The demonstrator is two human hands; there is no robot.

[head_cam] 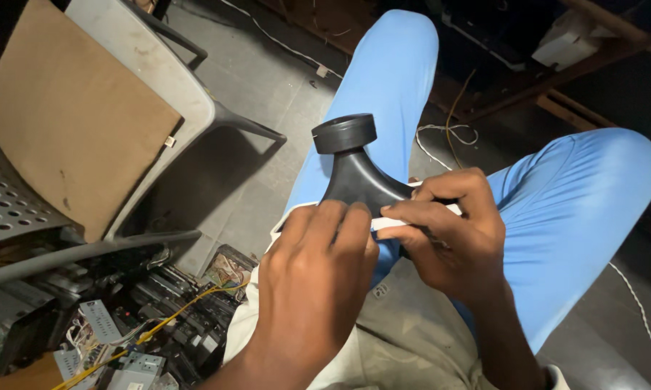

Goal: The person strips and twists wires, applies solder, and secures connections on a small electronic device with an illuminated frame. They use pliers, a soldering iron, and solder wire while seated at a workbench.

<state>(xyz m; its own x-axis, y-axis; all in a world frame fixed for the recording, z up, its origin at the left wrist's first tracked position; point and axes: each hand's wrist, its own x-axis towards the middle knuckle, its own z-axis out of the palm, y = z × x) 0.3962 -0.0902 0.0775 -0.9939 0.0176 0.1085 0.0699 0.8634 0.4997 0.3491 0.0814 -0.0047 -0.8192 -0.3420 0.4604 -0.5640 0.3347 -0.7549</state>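
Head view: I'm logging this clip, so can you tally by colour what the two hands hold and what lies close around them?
Black: 1, the funnel-shaped part gripped by the left hand and right hand
White: 1, the flat strip under the fingers
Brown: 1, the cardboard sheet on the grey chair
Yellow: 1, the wire over the circuit boards
Total: 4

Single view, head-worn camera. Looks steeply down over the wearer's lap, close range: both hands fill the lower centre. Knees point toward the frame top. Grey floor (pixel 268 94) beyond; chair (pixel 159 79) at upper left. No second view for overlap.
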